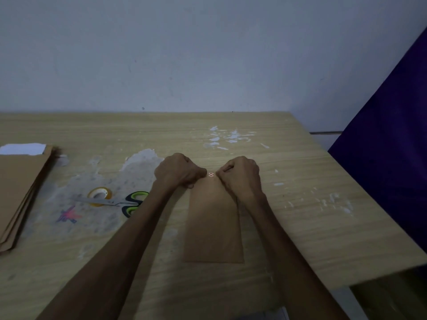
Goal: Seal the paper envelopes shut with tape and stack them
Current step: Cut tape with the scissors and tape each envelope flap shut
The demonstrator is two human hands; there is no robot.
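From the head camera, a brown paper envelope lies flat on the wooden worktop, its long side running away from the person and its mouth at the far end. Both hands meet at that far edge: the left hand and the right hand have their fingers curled, each grip pinching or pressing down the top of the envelope on either side of a small red-and-white mark at the middle. Holding it there probably keeps the flap folded flat so that tape can go across; whether tape is already on it is too small to tell. The envelope looks plain, smooth and uncreased, lower corners square. To the left, well apart, a tape roll sits under the blades of green-handled scissors, within easy reach. At the far left edge lies a stack of brown envelopes with a white sheet showing at its far end.
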